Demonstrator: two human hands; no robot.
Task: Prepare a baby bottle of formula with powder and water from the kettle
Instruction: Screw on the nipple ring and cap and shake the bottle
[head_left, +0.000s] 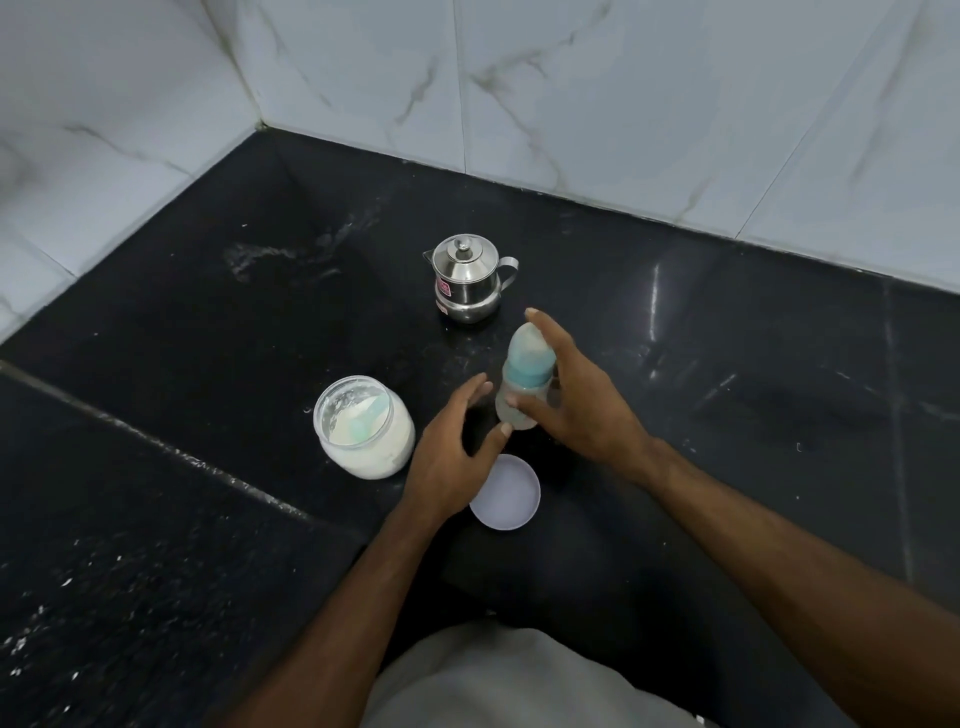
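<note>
Standing capped beside the open powder jar (364, 427), the baby bottle (524, 375) is flanked by both relaxed, released hands (457, 447) (576, 397), so preparation is judged nearly finished.

a baby bottle (521, 375) is standing on the black counter (727, 389) with its cap on. the right hand (576, 395) is reaching around it, fingers spread, thumb touching its side. the left hand (457, 447) is lying open beside it, thumb by the bottom. a steel kettle (466, 278) is sitting behind. an open jar (363, 426) of white powder is sitting to the left, and its lid (506, 493) is lying near.
</note>
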